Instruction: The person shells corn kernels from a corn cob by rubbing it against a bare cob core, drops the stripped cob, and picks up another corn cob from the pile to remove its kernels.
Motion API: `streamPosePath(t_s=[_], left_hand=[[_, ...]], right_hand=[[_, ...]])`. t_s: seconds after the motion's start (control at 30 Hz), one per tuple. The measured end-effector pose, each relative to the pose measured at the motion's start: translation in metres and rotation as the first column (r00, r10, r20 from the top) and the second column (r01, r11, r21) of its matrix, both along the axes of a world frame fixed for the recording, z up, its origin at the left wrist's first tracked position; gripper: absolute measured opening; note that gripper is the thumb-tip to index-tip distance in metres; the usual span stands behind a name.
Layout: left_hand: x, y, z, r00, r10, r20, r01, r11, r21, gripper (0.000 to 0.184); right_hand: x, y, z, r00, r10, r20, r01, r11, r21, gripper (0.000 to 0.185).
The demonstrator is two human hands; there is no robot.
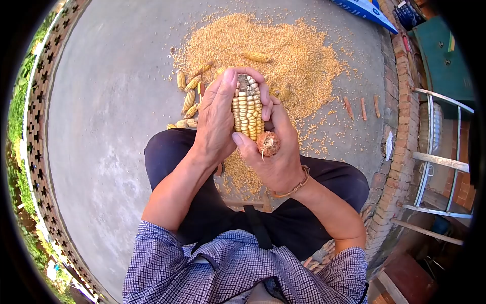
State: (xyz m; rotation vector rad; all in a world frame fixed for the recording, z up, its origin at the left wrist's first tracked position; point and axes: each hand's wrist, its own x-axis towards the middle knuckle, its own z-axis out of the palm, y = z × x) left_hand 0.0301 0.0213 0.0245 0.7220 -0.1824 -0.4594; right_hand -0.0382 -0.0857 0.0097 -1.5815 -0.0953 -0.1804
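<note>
Both hands hold a corn cob (247, 111) upright in front of the knees. Yellow kernels cover most of it, and its upper end looks pale and greyish. My left hand (216, 116) is wrapped round the cob's left side, with fingers over its top. My right hand (277, 152), with a bracelet at the wrist, closes on the right side, its thumb at the lower part of the cob. A reddish, bare cob end (269, 144) also sticks out of my right hand; the rest of it is hidden by the fingers. Beyond the hands lies a heap of loose kernels (283, 48).
Several cobs (189, 101) lie at the heap's left edge, and another cob (256, 57) rests on it. Reddish cob pieces (363, 108) are on the concrete floor (116, 76) at the right. A metal ladder (430, 131) stands beside the brick edging (402, 121).
</note>
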Motion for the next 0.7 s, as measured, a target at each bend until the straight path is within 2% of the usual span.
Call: streamPosePath(t_s=[0.1,0.2,0.23,0.33,0.53,0.7], left_hand=[[0.003,0.0,-0.006,0.999,-0.034,0.02,0.034,0.999,-0.011,0.052],[0.0,-0.005,0.004,0.999,0.044,-0.03,-0.042,0.997,0.067,0.06],[0.0,-0.002,0.001,0.999,0.016,-0.038,-0.014,0.999,0.032,0.053],[-0.007,-0.005,0.01,0.991,0.11,0.075,-0.123,0.973,0.197,0.047],[-0.004,-0.002,0.001,0.983,0.132,0.124,-0.154,0.97,0.186,0.043],[-0.004,-0.001,0.002,0.981,0.145,0.126,-0.173,0.952,0.253,0.042]], right_hand=[[-0.002,-0.003,0.006,0.999,-0.024,-0.021,0.023,0.996,-0.081,0.049],[0.003,-0.002,0.008,0.999,-0.032,-0.04,0.033,0.999,0.016,0.048],[0.006,-0.003,0.012,0.999,-0.04,0.017,0.04,0.999,-0.017,0.047],[0.005,-0.002,0.016,0.998,-0.07,0.001,0.07,0.996,-0.058,0.048],[0.002,-0.001,0.006,0.999,0.013,0.045,-0.012,1.0,-0.02,0.051],[-0.005,0.004,0.009,0.999,0.022,-0.028,-0.023,1.0,-0.022,0.054]])
